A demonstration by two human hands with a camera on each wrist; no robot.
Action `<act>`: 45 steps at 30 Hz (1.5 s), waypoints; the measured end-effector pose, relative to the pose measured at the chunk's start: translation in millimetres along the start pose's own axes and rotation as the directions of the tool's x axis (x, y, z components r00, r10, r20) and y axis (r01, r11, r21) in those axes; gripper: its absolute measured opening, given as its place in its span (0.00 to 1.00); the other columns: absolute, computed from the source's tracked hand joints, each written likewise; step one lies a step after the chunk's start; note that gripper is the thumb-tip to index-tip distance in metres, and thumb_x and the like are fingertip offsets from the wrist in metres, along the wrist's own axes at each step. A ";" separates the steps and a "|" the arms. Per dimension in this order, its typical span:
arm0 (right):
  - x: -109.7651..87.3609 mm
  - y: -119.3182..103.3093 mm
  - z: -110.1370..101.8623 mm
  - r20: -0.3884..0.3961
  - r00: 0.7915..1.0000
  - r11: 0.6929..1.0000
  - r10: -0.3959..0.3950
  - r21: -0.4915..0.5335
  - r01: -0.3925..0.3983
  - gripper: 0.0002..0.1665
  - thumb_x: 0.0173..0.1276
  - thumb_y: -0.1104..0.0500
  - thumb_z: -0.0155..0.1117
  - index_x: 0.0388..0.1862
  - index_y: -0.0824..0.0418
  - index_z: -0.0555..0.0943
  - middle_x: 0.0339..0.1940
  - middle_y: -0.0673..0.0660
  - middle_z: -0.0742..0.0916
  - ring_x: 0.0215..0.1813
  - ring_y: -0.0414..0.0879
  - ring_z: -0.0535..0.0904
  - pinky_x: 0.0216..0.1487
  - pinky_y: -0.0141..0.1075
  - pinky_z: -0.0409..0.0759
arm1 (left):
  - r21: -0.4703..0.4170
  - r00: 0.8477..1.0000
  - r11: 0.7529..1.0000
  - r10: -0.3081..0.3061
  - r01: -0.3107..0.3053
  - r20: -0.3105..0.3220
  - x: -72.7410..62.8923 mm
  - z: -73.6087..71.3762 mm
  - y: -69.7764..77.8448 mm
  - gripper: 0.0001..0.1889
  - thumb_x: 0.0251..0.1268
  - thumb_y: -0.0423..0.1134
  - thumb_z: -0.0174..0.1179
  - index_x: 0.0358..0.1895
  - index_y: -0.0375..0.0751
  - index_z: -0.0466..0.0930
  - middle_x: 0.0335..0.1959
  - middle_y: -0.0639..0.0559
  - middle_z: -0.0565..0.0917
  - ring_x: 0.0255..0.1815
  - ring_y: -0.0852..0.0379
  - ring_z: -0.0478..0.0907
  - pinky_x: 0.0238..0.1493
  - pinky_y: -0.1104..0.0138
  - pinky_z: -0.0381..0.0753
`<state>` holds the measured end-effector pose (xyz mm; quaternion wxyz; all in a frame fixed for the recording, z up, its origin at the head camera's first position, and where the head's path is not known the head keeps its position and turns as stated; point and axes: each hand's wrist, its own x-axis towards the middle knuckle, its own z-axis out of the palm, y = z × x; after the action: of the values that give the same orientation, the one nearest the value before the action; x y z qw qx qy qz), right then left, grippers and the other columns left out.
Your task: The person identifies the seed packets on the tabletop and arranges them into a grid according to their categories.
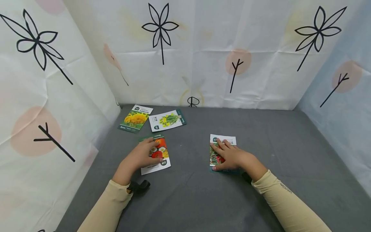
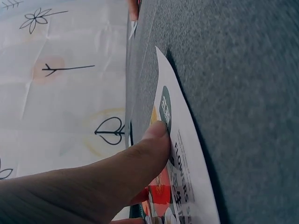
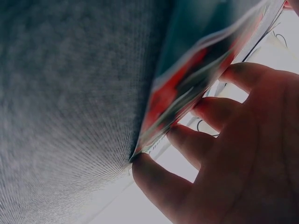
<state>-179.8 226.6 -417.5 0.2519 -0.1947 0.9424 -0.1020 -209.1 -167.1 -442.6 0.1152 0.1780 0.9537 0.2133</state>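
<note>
My left hand [image 1: 141, 154] rests on a flower seed packet [image 1: 164, 151] with red, orange and white blooms, at the left of the grey table. In the left wrist view its thumb [image 2: 156, 140] presses near the printed white end, whose near edge stands slightly off the cloth. Farther right, my right hand [image 1: 232, 158] lies spread over a second seed packet [image 1: 214, 157] with red flowers and a white top end. Its fingertips touch the packet face in the right wrist view, where the packet [image 3: 187, 88] appears as a tilted sheet. Part of each packet is hidden under the hand.
Two more seed packets lie at the back left: one with a yellow-orange flower [image 1: 134, 119], the other with small yellow blossoms [image 1: 166, 120], placed crosswise. Grey cloth covers the table [image 1: 188, 193]. White printed sheets [image 1: 203, 80] hang at the back and both sides.
</note>
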 end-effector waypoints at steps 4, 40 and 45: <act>-0.1 0.4 -0.3 0.005 1.000 1.000 0.003 0.002 -0.003 0.61 0.73 0.29 0.65 0.91 0.52 0.47 0.91 0.65 0.45 0.90 0.69 0.39 0.82 0.73 0.47 | -0.001 1.000 1.000 0.016 -0.016 0.006 2.6 1.3 3.2 0.42 0.64 0.56 0.75 0.76 0.37 0.74 0.82 0.29 0.63 0.81 0.28 0.62 0.75 0.34 0.70; 3.1 1.7 0.6 0.010 1.000 1.000 0.020 -0.005 -0.020 0.62 0.72 0.29 0.66 0.91 0.50 0.47 0.91 0.63 0.45 0.90 0.67 0.38 0.82 0.74 0.47 | 0.003 0.994 0.996 0.085 -0.086 0.066 26.2 17.2 44.5 0.39 0.63 0.54 0.76 0.76 0.45 0.76 0.83 0.37 0.64 0.82 0.36 0.64 0.77 0.42 0.71; 2.0 0.7 -0.5 0.012 1.000 1.000 0.019 -0.001 -0.019 0.61 0.72 0.30 0.65 0.91 0.50 0.47 0.91 0.63 0.45 0.90 0.67 0.38 0.82 0.73 0.47 | 0.020 0.992 0.994 0.103 -0.104 0.075 29.3 18.2 48.7 0.39 0.63 0.53 0.77 0.76 0.44 0.76 0.83 0.36 0.65 0.82 0.35 0.64 0.77 0.41 0.71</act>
<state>-181.9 226.5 -418.1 0.2585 -0.1865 0.9427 -0.0983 -216.3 -107.9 -441.1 0.1370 0.2364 0.9407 0.2009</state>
